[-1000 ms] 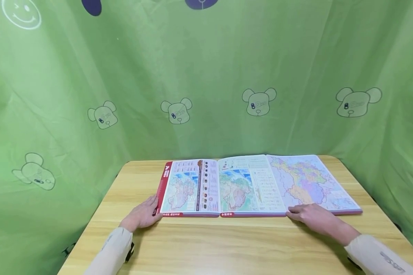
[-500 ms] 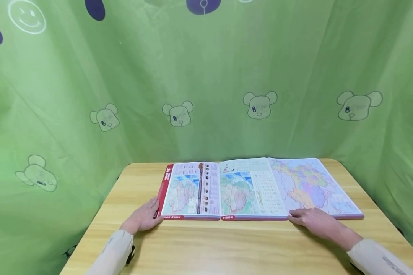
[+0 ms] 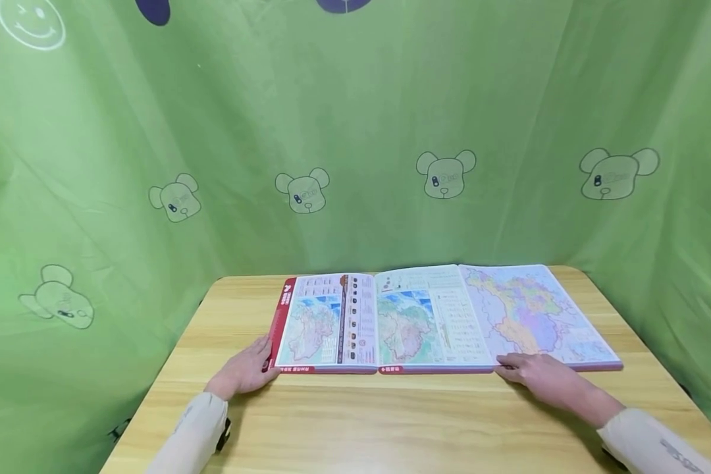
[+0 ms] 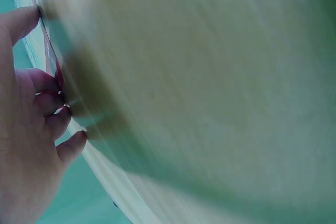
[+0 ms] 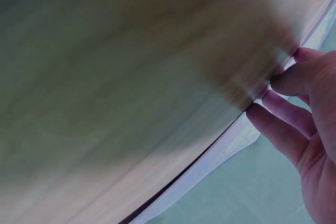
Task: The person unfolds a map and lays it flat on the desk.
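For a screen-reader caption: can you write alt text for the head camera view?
An open atlas lies on a wooden table; the left hand touches its near left corner, the right hand its near edge. Green bear-print cloth hangs behind.

An open atlas [image 3: 438,319] lies flat on the wooden surface [image 3: 391,421], toward its far edge, with a fold-out map page spread to the right. The left hand [image 3: 244,372] rests on the surface at the atlas's near left corner, fingertips touching the red cover edge. The right hand [image 3: 542,376] lies flat at the atlas's near edge, below the fold-out map, fingers stretched out and touching the page edge. Both arms wear pale sleeves. Behind the atlas hangs a green curtain [image 3: 355,131] printed with bear heads [image 3: 446,174] and a smiley face [image 3: 29,23].
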Demonstrator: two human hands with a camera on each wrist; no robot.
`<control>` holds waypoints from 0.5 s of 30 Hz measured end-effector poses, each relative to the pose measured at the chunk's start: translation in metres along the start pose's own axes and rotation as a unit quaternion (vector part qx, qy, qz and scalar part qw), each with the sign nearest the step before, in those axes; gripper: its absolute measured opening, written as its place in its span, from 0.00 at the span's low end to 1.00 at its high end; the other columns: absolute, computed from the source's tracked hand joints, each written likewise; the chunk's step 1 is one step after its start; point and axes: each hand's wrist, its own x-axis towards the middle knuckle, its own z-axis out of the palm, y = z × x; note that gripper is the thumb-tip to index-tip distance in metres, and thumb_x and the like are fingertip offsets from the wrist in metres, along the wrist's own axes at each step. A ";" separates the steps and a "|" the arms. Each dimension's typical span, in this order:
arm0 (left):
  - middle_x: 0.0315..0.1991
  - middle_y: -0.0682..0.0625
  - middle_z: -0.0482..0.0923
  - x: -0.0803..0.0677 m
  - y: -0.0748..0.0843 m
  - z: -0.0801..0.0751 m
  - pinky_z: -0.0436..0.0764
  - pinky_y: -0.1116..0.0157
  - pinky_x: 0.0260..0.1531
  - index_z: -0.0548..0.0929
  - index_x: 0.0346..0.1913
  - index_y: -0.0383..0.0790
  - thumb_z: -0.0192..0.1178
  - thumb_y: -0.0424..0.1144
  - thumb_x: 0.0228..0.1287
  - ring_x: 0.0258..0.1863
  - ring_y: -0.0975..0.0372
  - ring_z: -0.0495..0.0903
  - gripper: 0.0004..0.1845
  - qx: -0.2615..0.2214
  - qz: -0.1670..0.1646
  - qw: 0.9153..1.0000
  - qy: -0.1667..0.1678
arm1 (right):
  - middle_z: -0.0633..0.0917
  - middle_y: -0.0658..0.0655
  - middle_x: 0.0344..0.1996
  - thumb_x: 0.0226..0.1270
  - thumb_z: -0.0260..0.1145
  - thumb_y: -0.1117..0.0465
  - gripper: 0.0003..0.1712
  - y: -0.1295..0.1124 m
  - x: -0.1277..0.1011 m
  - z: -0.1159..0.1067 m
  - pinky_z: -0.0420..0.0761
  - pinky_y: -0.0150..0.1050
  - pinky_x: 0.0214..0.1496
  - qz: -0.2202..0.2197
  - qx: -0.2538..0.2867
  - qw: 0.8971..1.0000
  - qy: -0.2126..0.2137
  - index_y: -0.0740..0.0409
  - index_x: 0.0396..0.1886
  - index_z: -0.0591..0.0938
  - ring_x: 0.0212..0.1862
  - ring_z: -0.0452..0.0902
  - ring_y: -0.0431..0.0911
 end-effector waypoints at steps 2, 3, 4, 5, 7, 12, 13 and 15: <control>0.72 0.36 0.51 0.000 0.001 0.001 0.57 0.55 0.67 0.57 0.70 0.27 0.46 0.60 0.68 0.71 0.48 0.50 0.42 -0.007 -0.002 1.000 0.000 | 0.83 0.62 0.45 0.52 0.56 0.71 0.21 0.000 0.000 -0.001 0.84 0.47 0.35 0.004 0.003 1.000 -0.007 0.57 0.46 0.86 0.42 0.82 0.57; 0.72 0.36 0.51 0.000 0.001 0.002 0.57 0.55 0.67 0.57 0.70 0.27 0.46 0.60 0.68 0.71 0.48 0.50 0.42 -0.009 -0.005 1.000 -0.002 | 0.83 0.62 0.45 0.52 0.57 0.71 0.21 0.000 0.000 -0.001 0.83 0.48 0.35 0.004 0.004 1.000 -0.011 0.57 0.46 0.86 0.42 0.81 0.57; 0.72 0.37 0.51 0.000 0.001 0.002 0.57 0.55 0.67 0.57 0.70 0.27 0.46 0.60 0.68 0.71 0.48 0.50 0.42 -0.011 -0.008 1.000 -0.004 | 0.83 0.62 0.45 0.52 0.58 0.71 0.21 0.000 0.000 -0.002 0.83 0.48 0.36 0.006 0.007 1.000 -0.015 0.57 0.46 0.86 0.42 0.81 0.57; 0.72 0.37 0.51 0.000 0.001 0.002 0.57 0.55 0.67 0.57 0.70 0.27 0.47 0.60 0.68 0.71 0.48 0.50 0.42 -0.014 -0.010 1.000 -0.004 | 0.83 0.62 0.45 0.52 0.58 0.71 0.21 0.001 0.001 -0.003 0.83 0.48 0.36 0.007 0.009 1.000 -0.019 0.57 0.46 0.86 0.43 0.81 0.57; 0.72 0.37 0.51 0.001 0.001 0.001 0.58 0.55 0.67 0.58 0.70 0.28 0.49 0.59 0.67 0.71 0.48 0.51 0.42 -0.024 -0.014 1.000 0.000 | 0.83 0.62 0.45 0.53 0.60 0.71 0.20 0.001 0.004 -0.004 0.83 0.48 0.37 0.008 0.012 1.000 -0.028 0.57 0.46 0.85 0.43 0.81 0.57; 0.71 0.36 0.55 0.008 0.002 -0.004 0.61 0.52 0.65 0.59 0.69 0.27 0.51 0.56 0.67 0.69 0.46 0.56 0.40 -0.058 -0.037 0.997 0.019 | 0.83 0.63 0.46 0.47 0.65 0.72 0.22 -0.002 0.007 -0.005 0.83 0.51 0.38 0.024 0.020 0.999 -0.031 0.59 0.47 0.85 0.44 0.80 0.59; 0.70 0.36 0.55 0.010 0.003 -0.005 0.61 0.52 0.65 0.59 0.69 0.28 0.51 0.56 0.67 0.69 0.46 0.56 0.40 -0.062 -0.045 0.997 0.024 | 0.82 0.64 0.47 0.47 0.66 0.72 0.23 -0.003 0.007 -0.005 0.82 0.52 0.40 0.027 0.023 0.999 -0.024 0.60 0.47 0.85 0.44 0.80 0.60; 0.70 0.35 0.56 0.012 0.008 -0.005 0.61 0.51 0.65 0.60 0.69 0.27 0.51 0.54 0.68 0.68 0.45 0.57 0.39 -0.058 -0.056 0.996 0.035 | 0.82 0.65 0.47 0.47 0.67 0.71 0.22 -0.005 0.009 -0.003 0.81 0.54 0.42 0.033 0.027 0.999 -0.005 0.62 0.47 0.84 0.46 0.79 0.61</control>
